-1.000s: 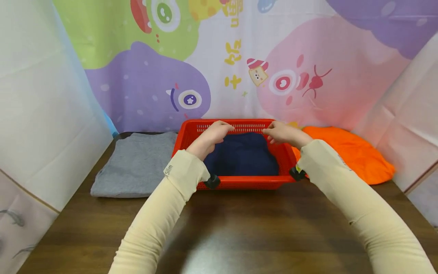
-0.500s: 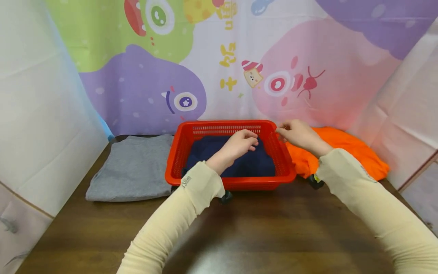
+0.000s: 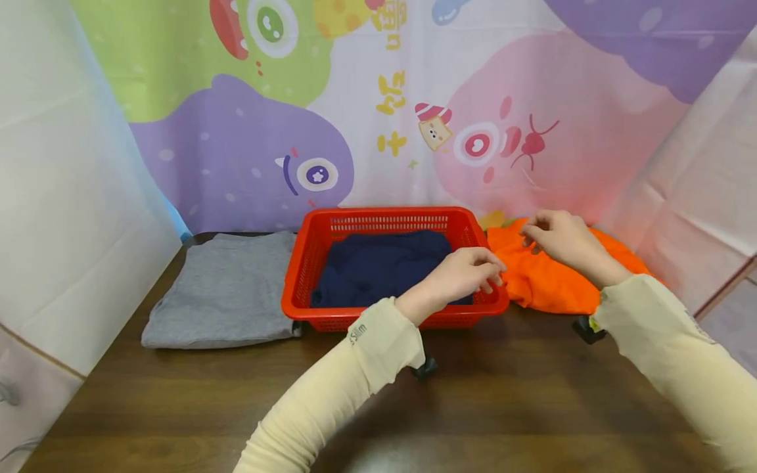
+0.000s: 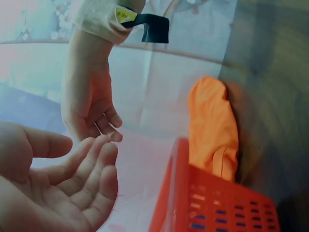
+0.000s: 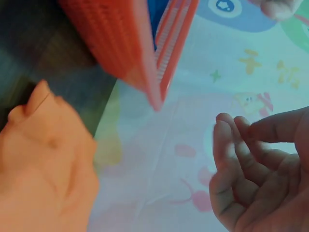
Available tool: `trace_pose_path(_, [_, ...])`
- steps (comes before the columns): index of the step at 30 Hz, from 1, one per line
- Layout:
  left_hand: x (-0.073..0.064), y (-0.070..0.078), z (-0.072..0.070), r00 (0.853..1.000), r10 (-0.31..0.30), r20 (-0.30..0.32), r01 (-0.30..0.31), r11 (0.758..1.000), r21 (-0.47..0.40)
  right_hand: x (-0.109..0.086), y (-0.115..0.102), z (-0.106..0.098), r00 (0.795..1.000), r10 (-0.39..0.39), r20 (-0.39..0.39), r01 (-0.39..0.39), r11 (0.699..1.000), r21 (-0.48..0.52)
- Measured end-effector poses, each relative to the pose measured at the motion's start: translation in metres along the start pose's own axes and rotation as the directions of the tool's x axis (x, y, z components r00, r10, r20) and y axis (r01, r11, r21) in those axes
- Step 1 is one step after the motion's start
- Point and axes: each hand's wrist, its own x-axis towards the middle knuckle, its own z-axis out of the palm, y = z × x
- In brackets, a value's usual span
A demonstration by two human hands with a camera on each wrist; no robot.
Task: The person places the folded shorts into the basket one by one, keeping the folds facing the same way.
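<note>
A red plastic basket (image 3: pixel 290 289) stands at the back middle of the table with folded navy cloth (image 3: pixel 378 263) inside. My left hand (image 3: pixel 458 276) hovers over the basket's front right corner, fingers loosely bent and holding nothing. To its right, my right hand (image 3: pixel 564 243) hangs above an orange cloth (image 3: pixel 547 286) that lies beside the basket. Between its fingers nothing shows, and they are relaxed, as the right wrist view confirms with the right hand (image 5: pixel 260 179) apart from the orange cloth (image 5: pixel 48 159). In the left wrist view both hands float above the basket's rim.
Left of the basket lies a folded grey cloth (image 3: pixel 227 289), close against its side. A printed curtain (image 3: pixel 384 105) hangs right behind the basket. Pale panels (image 3: pixel 77 164) close off both sides of the brown wooden table (image 3: pixel 473 401).
Both hands have moved right: the left from above the basket's left part to its front right corner, the right from the basket's right rim to above the orange cloth. The cloths look unmoved.
</note>
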Motion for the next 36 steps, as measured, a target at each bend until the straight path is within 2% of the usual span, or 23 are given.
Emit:
trace_pose_path(4, [0.002, 0.001, 0.009, 0.999, 0.038, 0.024, -0.038, 0.999, 0.004, -0.008, 0.015, -0.007, 0.999, 0.032, 0.003, -0.032, 0.999, 0.002])
trace_pose_path(10, [0.002, 0.003, 0.024, 0.992, 0.055, 0.116, -0.056, 0.998, 0.008, -0.019, 0.043, -0.012, 0.999, 0.039, -0.001, -0.039, 0.999, -0.013])
trace_pose_path(16, [0.002, -0.005, 0.047, 0.966, 0.052, 0.252, -0.085, 0.989, 0.125, -0.027, 0.069, -0.015, 1.000, 0.030, -0.007, -0.030, 0.999, -0.015])
trace_pose_path(19, [0.001, -0.015, 0.062, 0.961, 0.014, 0.275, -0.074, 0.975, 0.208, -0.032, 0.080, -0.015, 0.999, 0.047, -0.004, -0.047, 0.999, -0.024])
trace_pose_path(22, [0.002, -0.025, 0.077, 0.974, -0.043, 0.221, -0.024, 0.955, 0.294, -0.036, 0.091, -0.013, 0.997, 0.072, 0.005, -0.072, 0.997, -0.026])
trace_pose_path(26, [0.004, -0.033, 0.092, 0.987, -0.133, 0.090, 0.098, 0.943, 0.319, -0.039, 0.104, -0.012, 0.995, 0.102, 0.006, -0.102, 0.995, -0.013])
trace_pose_path(30, [0.007, -0.039, 0.105, 0.983, -0.182, -0.024, 0.181, 0.931, 0.317, -0.040, 0.117, -0.014, 0.991, 0.134, -0.006, -0.134, 0.990, -0.040])
trace_pose_path(32, [0.008, -0.042, 0.111, 0.979, -0.196, -0.054, 0.203, 0.925, 0.322, -0.041, 0.125, -0.012, 0.988, 0.151, -0.012, -0.151, 0.986, -0.067])
trace_pose_path(36, [0.012, -0.048, 0.123, 0.968, -0.229, -0.102, 0.248, 0.932, 0.266, -0.045, 0.141, -0.009, 0.984, 0.179, -0.027, -0.181, 0.974, -0.136])
